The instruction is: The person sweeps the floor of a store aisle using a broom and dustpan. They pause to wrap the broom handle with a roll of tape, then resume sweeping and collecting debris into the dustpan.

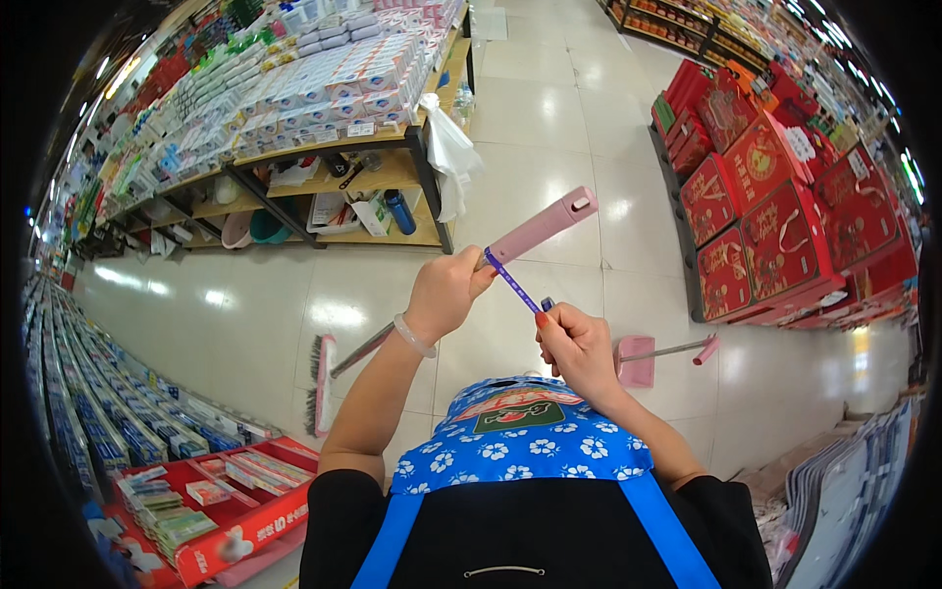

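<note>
My left hand (449, 287), with a pale bangle at its wrist, grips a broom just below its pink handle grip (544, 224). The grip points up and to the right. Past my left forearm, the broom's pole runs down to its pink-backed brush head (321, 386) with dark bristles. A narrow purple strip (519, 288) bearing writing stretches from the pole to my right hand (578, 346). My right fingers pinch the strip's end. A small dark blue object (547, 303) pokes out beside them; what it is cannot be made out. A pink dustpan (636, 361) lies behind my right hand.
A shelf table (434, 184) stacked with boxed goods stands ahead left, a white plastic bag (447, 143) hanging from its corner. Red gift boxes (780, 235) are piled at right. Packaged goods (81, 383) and a red display bin (250, 537) stand at left. Pale floor tiles (530, 125) run ahead.
</note>
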Demonstrator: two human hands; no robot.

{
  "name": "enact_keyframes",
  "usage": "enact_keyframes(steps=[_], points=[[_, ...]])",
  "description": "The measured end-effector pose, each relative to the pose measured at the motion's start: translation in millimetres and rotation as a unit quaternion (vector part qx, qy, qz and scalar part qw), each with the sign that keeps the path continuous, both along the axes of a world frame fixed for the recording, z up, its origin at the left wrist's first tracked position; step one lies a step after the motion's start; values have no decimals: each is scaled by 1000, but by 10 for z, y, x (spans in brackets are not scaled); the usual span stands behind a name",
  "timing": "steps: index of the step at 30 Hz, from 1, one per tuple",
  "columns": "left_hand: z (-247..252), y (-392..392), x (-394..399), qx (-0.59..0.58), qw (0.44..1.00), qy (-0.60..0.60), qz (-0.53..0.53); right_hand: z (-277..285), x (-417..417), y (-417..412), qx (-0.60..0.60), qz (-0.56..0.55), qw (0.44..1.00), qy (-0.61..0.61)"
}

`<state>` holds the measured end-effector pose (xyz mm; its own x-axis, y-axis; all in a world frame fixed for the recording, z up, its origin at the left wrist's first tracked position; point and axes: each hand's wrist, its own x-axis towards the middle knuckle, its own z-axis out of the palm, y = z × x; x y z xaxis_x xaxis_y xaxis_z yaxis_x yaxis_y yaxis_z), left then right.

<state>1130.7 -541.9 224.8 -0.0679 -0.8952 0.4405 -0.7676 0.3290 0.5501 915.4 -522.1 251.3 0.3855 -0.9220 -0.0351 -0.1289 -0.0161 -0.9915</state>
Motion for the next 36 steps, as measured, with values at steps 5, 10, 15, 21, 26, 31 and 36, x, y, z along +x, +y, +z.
enact_keyframes(steps=[5, 10, 15, 21, 26, 31, 36], points=[[133, 26, 45, 90, 985, 116, -90, -60, -40, -52, -128, -6, 991, 28], [279, 95, 70, 222, 921, 280, -156, -2, 13, -140, -163, -39, 985, 41], [431, 145, 71, 281, 863, 357, -219, 51, 38, -267, -219, -50, 973, 49], [436, 165, 139, 299, 797, 418, -317, 203, 125, -367, -255, -1, 966, 47], [438, 92, 143, 249, 784, 453, -344, 351, 218, -473, -288, 14, 956, 59], [426, 27, 159, 237, 784, 471, -328, 483, 235, -604, -338, -1, 935, 108], [338, -26, 40, 141, 790, 504, -319, 580, 211, -676, -413, 6, 902, 124]])
